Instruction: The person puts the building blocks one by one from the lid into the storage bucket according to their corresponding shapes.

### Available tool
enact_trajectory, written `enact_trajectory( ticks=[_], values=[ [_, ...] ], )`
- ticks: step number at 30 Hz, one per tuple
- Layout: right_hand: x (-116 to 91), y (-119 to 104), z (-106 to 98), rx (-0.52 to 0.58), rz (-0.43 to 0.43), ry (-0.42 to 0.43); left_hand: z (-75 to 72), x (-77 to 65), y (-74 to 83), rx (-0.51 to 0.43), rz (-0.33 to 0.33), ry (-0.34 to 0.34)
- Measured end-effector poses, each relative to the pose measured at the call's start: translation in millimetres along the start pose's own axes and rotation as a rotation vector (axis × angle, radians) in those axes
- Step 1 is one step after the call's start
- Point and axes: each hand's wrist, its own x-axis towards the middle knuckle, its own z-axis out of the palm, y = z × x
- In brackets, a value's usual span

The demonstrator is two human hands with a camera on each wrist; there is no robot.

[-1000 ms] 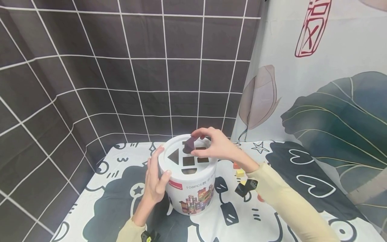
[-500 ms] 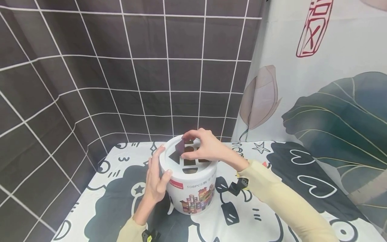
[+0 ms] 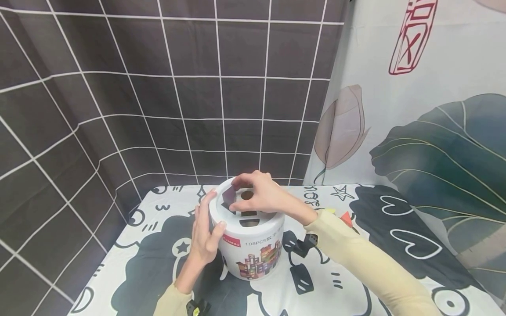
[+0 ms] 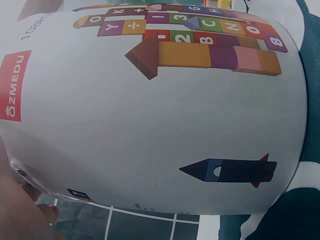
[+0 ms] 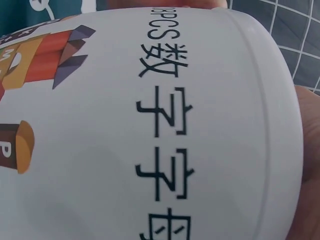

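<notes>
1. Has in front one white bucket point(image 3: 235, 253), upright on one cloth-covered tabletop point(image 3: 348, 265), capped by one white lid point(image 3: 227, 218).
2. Pinches one block point(image 3: 229, 196) between thumb and fingers of the right hand point(image 3: 261, 192), over the left part of the bucket's top; cannot tell whether any of it sits in an opening.
3. Rests the left hand point(image 3: 205, 232) against the bucket's left side, fingers stretched toward the rim, thumb spread apart near the front.
4. Leaves at least three dark openings visible in the bucket's top, others covered.
5. Has two small pieces right of the bucket: one red piece point(image 3: 346, 219), one yellow piece point(image 3: 330, 211), the yellow mostly hidden.
6. Wears two cream sleeves point(image 3: 371, 261), reaching in from the bucket's near side.
7. Looks dark purple, flat-faced and angular, as regards the block.
8. Looks smooth and glossy, as regards the bucket; bears one red label point(image 3: 231, 241), black lettering point(image 5: 156, 112) including "108PCS", colourful printed buildings point(image 3: 258, 263) and one dark-blue printed rocket point(image 4: 245, 170).
</notes>
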Motion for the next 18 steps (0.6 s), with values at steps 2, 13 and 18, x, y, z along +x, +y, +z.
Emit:
enact_trajectory(
  ticks=[2,13,18],
  values=[
    [-0.5,-0.5,0.7,-0.011,0.011,-0.011,0.1,0.5,0.4,-0.001,0.005,0.001],
    [-1.8,1.4,3.7,-0.047,-0.034,-0.002,0.6,0.0,0.2,0.0,0.022,0.008],
    [-3.0,1.5,3.1,-0.05,-0.029,0.002,0.6,-0.5,0.4,0.0,0.014,0.01]
  ],
)
